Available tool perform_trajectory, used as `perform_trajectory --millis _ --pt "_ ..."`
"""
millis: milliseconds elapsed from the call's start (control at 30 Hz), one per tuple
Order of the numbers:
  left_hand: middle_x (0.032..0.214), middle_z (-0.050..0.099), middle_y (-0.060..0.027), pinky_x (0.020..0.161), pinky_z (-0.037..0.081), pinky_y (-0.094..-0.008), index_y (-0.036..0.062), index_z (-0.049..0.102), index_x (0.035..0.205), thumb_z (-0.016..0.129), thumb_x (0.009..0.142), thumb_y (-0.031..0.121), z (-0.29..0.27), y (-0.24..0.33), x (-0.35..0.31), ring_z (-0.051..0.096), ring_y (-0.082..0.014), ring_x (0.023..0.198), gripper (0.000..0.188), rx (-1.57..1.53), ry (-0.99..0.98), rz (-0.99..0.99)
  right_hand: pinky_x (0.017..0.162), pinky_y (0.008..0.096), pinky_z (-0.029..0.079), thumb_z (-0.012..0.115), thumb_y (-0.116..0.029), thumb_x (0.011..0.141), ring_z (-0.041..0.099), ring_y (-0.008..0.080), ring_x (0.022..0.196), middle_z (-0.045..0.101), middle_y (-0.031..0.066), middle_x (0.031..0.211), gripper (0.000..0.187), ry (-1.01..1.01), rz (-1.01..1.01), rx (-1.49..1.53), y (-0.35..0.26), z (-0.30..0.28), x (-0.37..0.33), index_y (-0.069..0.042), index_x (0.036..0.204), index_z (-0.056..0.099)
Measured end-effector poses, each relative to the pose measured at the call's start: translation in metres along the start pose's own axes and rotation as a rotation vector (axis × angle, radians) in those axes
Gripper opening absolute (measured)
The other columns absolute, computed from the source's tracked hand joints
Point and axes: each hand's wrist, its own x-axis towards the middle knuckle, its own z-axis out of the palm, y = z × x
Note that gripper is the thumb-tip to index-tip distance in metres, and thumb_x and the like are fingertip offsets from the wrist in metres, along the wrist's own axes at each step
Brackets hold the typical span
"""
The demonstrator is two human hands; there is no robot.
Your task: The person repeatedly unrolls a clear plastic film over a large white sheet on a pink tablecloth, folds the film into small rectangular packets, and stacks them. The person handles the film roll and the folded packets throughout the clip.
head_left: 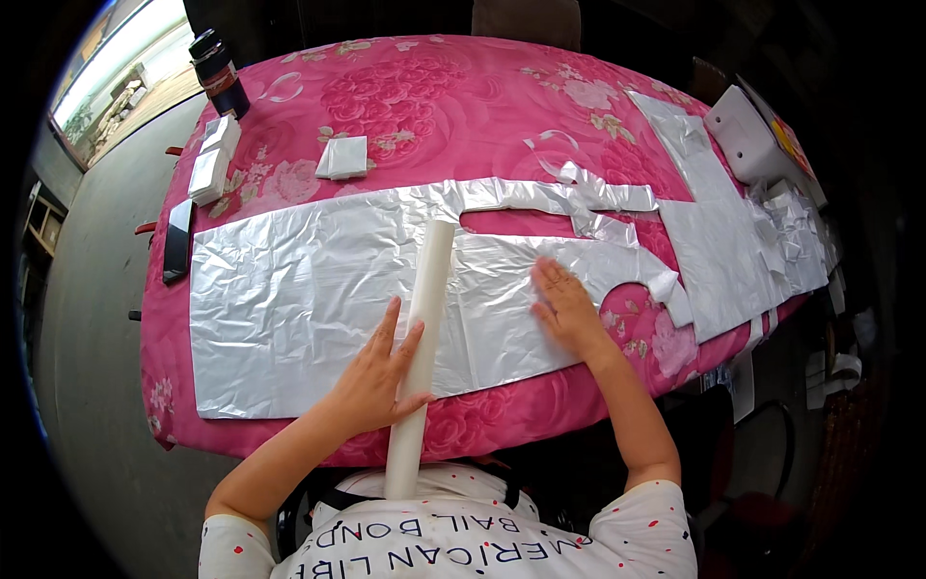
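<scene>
A thin, silvery-white plastic apron [289, 309] with a long slot and a curved cut-out lies creased across the table. Over it rests a white tube [431, 280], its lower end reaching past the table's near edge to my body. My left hand [376, 376] lies against the tube, fingers spread over the plastic and thumb across the tube; it does not wrap round it. To the right, my right hand [569, 309] presses flat on the plastic near the curved cut-out, its fingertips slightly blurred. Nothing shows in its grasp.
A pink floral cloth [405, 96] covers the table. Along its left side are a dark bottle [220, 75], folded white packets [214, 159] and a phone [177, 241]. Another packet [343, 157] lies behind the apron. At right are more silvery plastic [719, 251] and a white box [743, 135].
</scene>
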Motion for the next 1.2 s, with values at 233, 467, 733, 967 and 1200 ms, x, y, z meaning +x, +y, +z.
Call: perform_trajectory --millis 233,467,733,967,1200 --pt "0.145 0.007 -0.0318 0.108 0.014 -0.0531 0.0045 0.028 0.139 0.059 0.076 0.028 0.013 0.026 0.004 0.012 -0.0464 0.135 0.075 0.042 -0.055 -0.107 0.106 0.0388 0.029 0.043 -0.020 0.091 0.039 0.0349 0.126 0.044 0.0233 0.132 0.043 0.281 0.504 -0.242 0.135 -0.030 -0.047 0.006 0.125 0.046" --pt "0.146 0.003 -0.0312 0.108 0.012 -0.0538 0.0048 0.032 0.137 0.061 0.077 0.025 0.039 0.039 0.033 0.004 -0.0466 0.136 0.070 -0.071 0.205 -0.192 0.085 0.0391 0.044 0.060 -0.013 0.080 0.058 0.0297 0.096 0.064 0.0104 0.100 0.018 0.361 0.621 -0.406 0.126 -0.040 -0.045 -0.001 0.094 0.061" --pt "0.145 0.014 -0.0286 0.108 0.019 -0.0489 0.0007 0.041 0.130 0.063 0.079 0.022 0.037 0.043 0.031 0.012 -0.0427 0.135 0.059 -0.121 0.169 0.019 0.055 0.0337 0.045 0.071 -0.012 0.071 0.058 0.0242 0.060 0.060 0.0075 0.074 0.020 0.365 0.482 -0.047 -0.011 -0.055 -0.012 -0.003 0.075 0.054" --pt "0.116 0.055 -0.0159 0.084 0.048 -0.0324 -0.0010 0.045 0.125 0.059 0.087 0.009 0.005 0.041 0.034 0.057 -0.0191 0.100 0.041 -1.409 0.094 -0.573 0.071 0.0262 0.048 0.066 -0.013 0.079 0.060 0.0174 0.079 0.061 0.0112 0.090 0.036 -0.161 0.105 1.039 -0.161 -0.026 -0.006 -0.001 0.111 0.054" --pt "0.086 0.063 -0.0079 0.071 0.048 -0.0243 -0.0022 0.060 0.099 0.065 0.082 0.009 -0.057 -0.058 -0.033 0.061 -0.0131 0.077 0.021 -1.157 0.149 -0.721 0.060 0.0323 0.048 0.072 -0.031 0.073 0.059 0.0239 0.073 0.061 0.0085 0.084 0.033 0.008 0.153 0.168 -0.200 -0.022 -0.053 -0.004 0.087 0.058"
